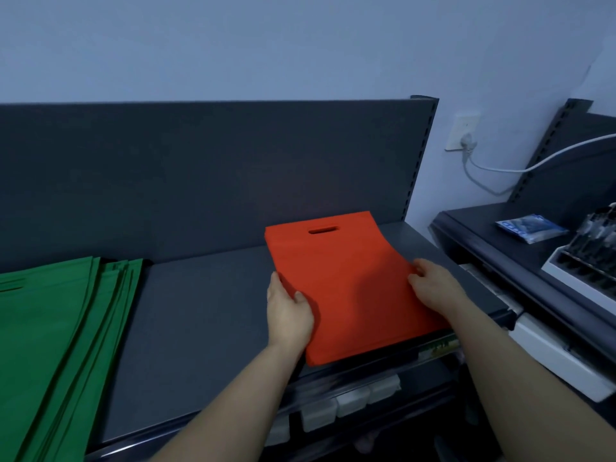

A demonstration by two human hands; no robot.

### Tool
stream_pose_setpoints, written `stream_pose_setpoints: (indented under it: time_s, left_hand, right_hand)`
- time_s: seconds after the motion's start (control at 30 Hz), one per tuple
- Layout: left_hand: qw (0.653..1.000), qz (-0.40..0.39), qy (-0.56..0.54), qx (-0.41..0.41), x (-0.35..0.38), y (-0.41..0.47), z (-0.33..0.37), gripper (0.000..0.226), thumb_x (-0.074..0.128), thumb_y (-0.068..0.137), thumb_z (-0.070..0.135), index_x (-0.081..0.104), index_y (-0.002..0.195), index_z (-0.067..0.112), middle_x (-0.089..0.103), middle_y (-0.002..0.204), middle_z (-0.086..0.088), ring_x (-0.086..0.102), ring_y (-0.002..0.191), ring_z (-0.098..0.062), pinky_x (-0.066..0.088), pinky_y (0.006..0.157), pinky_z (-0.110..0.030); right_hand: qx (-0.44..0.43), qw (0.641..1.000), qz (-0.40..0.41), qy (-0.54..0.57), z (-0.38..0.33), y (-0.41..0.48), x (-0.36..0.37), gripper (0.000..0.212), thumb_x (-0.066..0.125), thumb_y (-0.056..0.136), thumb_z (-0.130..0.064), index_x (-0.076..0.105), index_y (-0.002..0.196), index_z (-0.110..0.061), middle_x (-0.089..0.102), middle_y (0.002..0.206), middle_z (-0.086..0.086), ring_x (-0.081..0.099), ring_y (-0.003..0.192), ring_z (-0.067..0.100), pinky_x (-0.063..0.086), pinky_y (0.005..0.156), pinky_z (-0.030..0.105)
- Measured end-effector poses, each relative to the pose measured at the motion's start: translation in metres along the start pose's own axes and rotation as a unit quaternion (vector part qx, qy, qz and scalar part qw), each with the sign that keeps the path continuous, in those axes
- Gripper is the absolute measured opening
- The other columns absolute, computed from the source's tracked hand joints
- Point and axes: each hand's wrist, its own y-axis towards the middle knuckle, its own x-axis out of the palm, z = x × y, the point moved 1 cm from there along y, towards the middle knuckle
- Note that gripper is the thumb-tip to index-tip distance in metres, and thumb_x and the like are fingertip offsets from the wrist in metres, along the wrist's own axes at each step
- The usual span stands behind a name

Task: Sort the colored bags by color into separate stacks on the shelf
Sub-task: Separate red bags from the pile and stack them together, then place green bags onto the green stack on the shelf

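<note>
A flat red bag point(346, 281) with a cut-out handle slot lies on the right part of the dark shelf point(200, 315), its far end curling up against the back panel. My left hand point(289, 311) grips the bag's left edge, thumb on top and fingers under it. My right hand point(433, 288) holds the bag's right edge with fingers curled over it. A stack of several green bags point(56, 345) lies fanned out at the shelf's left end, apart from the red bag.
The shelf's upright back panel point(216, 175) stands behind the bags. To the right a second dark shelf point(493, 235) carries a blue packet point(531, 228) and a white rack point(590, 261). A white cable point(500, 170) hangs from a wall socket. White tags point(350, 398) line the shelf's front edge.
</note>
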Motion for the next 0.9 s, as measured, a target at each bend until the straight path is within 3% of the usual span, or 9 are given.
stream_pose_setpoints:
  time_s: [0.1,0.17,0.27,0.37,0.43,0.7,0.9]
  left_hand:
    - [1.0,-0.021,0.001,-0.014,-0.004,0.002,0.003,0.039,0.04,0.094,0.007,0.043,0.133,0.012,0.053,0.129,-0.006,0.053,0.113,-0.019,0.04,0.104,-0.034]
    - [0.999,-0.034,0.004,-0.014,-0.013,0.002,0.008,0.04,0.041,0.096,0.011,0.041,0.135,0.012,0.048,0.137,-0.006,0.051,0.119,-0.021,0.038,0.108,-0.038]
    - [0.999,-0.025,0.035,-0.002,-0.032,0.007,0.012,0.052,0.044,0.097,0.015,0.028,0.147,0.008,0.034,0.15,-0.008,0.035,0.137,-0.022,0.026,0.114,-0.03]
    - [0.997,-0.002,0.077,0.026,-0.061,0.012,0.016,0.053,0.047,0.096,0.016,0.033,0.146,0.007,0.038,0.149,-0.008,0.036,0.138,-0.02,0.025,0.112,-0.027]
    - [0.994,0.012,0.102,0.04,-0.085,0.015,0.016,0.05,0.049,0.095,0.016,0.04,0.143,0.007,0.044,0.146,-0.007,0.041,0.135,-0.019,0.028,0.11,-0.026]
    - [0.972,0.1,0.206,0.052,-0.216,0.018,0.0,0.04,0.054,0.091,0.022,0.056,0.129,0.009,0.061,0.129,-0.005,0.055,0.12,-0.023,0.04,0.1,-0.03]
    - [0.926,0.13,0.35,-0.064,-0.354,0.013,-0.046,0.051,0.052,0.089,0.032,0.047,0.137,0.014,0.057,0.133,-0.01,0.051,0.121,-0.032,0.044,0.099,-0.04]
  right_hand:
    - [0.002,1.0,0.016,-0.006,-0.006,-0.003,0.003,0.052,0.041,0.098,-0.025,0.032,0.146,-0.007,0.043,0.146,0.011,0.044,0.129,0.03,0.039,0.099,0.038]
    - [-0.01,0.999,0.051,-0.006,-0.015,-0.01,0.005,0.043,0.045,0.098,-0.023,0.044,0.134,-0.001,0.053,0.132,0.016,0.051,0.118,0.033,0.042,0.09,0.037]
    - [-0.067,0.992,0.103,-0.032,-0.033,-0.02,0.012,0.028,0.049,0.093,-0.023,0.06,0.114,-0.007,0.063,0.114,0.014,0.057,0.102,0.031,0.047,0.084,0.037]
    - [-0.106,0.987,0.104,-0.064,-0.061,-0.03,0.023,0.047,0.054,0.092,-0.028,0.051,0.135,-0.008,0.055,0.134,0.013,0.051,0.123,0.03,0.041,0.103,0.041]
    - [-0.135,0.982,0.112,-0.075,-0.084,-0.037,0.032,0.051,0.055,0.091,-0.029,0.048,0.137,-0.007,0.052,0.138,0.013,0.047,0.128,0.029,0.035,0.108,0.039]
    - [-0.212,0.967,0.096,-0.108,-0.185,-0.086,0.087,0.05,0.053,0.091,-0.034,0.05,0.135,-0.011,0.055,0.136,0.008,0.047,0.129,0.025,0.032,0.11,0.037]
    - [-0.204,0.979,0.003,-0.015,-0.262,-0.143,0.146,0.057,0.053,0.091,-0.039,0.043,0.141,-0.013,0.054,0.137,0.009,0.051,0.125,0.027,0.041,0.104,0.037]
